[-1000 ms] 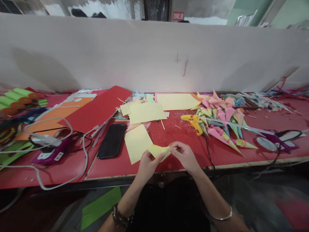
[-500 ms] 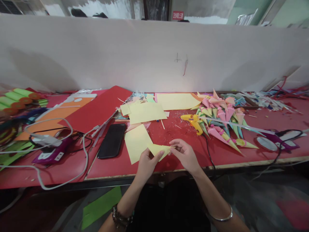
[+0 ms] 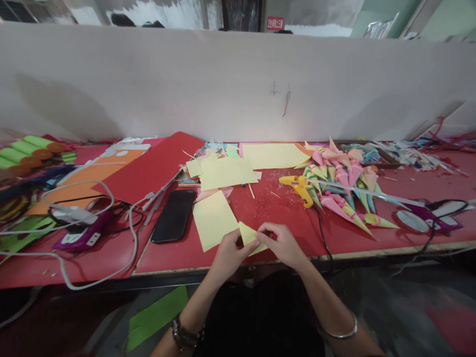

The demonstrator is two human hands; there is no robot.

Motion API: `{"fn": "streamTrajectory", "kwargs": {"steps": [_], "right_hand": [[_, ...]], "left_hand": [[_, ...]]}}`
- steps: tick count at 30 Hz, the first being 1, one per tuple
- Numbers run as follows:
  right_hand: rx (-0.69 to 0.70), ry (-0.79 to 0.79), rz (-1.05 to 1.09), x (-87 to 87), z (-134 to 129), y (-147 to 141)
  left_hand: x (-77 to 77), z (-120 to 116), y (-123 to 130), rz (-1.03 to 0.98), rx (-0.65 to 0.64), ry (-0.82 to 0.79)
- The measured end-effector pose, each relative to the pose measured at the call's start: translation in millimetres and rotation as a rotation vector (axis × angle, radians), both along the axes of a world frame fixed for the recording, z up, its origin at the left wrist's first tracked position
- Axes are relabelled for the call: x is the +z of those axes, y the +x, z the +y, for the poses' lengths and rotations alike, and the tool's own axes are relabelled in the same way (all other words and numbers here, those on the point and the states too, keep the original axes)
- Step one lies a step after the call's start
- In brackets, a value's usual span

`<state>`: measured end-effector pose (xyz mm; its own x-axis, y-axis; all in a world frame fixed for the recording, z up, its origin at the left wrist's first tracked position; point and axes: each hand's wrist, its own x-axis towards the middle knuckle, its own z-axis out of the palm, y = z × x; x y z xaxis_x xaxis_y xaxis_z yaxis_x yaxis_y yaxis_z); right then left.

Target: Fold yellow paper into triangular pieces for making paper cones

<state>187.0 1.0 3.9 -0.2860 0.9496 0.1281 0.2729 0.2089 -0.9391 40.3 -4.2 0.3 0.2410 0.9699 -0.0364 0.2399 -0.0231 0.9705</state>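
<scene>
Yellow paper piece (image 3: 247,232), folded to a pointed shape, is btwn both hands at the desk's (image 3: 262,208) front edge, just R of a flat pale-yellow sheet (image 3: 213,218). L hand (image 3: 231,252): grip closed, thumb + fingers pinching the piece's L side. R hand (image 3: 284,243): grip also closed, pinching its R side; some fingertips hidden. Writing: red sign (image 3: 275,23) above the white partition (image 3: 186,84) has white Chinese chars, starts 卫生间, rest too small to be sure of. Marks on the yellow glue gun (image 3: 299,187) too small to read; black smartphone (image 3: 173,216) screen dark. Containers: shallow brown tray (image 3: 390,164) at back R w/ bluish + clear scraps (image 3: 368,154) in it, partly behind the paper cones (image 3: 347,171) (pink, yellow, green), heaped loose. Long translucent glue stick (image 3: 368,192) runs from the gun's rear across the cones. Purple power strip (image 3: 87,237) far L, white plug on it
</scene>
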Motion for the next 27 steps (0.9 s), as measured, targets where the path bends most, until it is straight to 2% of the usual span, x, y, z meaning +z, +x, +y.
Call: {"fn": "streamTrajectory", "kwargs": {"steps": [4, 10, 14, 22, 27], "right_hand": [[-0.054, -0.019, 0.079, -2.7, 0.1, -0.6], [-0.12, -0.068, 0.196, -7.2, -1.0, -4.2], [-0.141, -0.107, 0.247, -7.7, -1.9, -7.1], [-0.2, -0.067, 0.224, -7.7, -4.0, -9.0], [-0.149, -0.085, 0.212, -7.5, -5.8, -6.9]], "left_hand": [[-1.8, -0.7, -0.4, -0.016, -0.047, 0.017], [-5.4, -2.5, -2.8, 0.086, -0.011, 0.059], [-4.3, -3.2, -4.1, 0.055, -0.011, 0.036], [-6.3, -2.6, -6.3, 0.087, 0.029, 0.073], [-3.7, -3.6, -11.0, 0.13, -0.044, 0.094]]}}
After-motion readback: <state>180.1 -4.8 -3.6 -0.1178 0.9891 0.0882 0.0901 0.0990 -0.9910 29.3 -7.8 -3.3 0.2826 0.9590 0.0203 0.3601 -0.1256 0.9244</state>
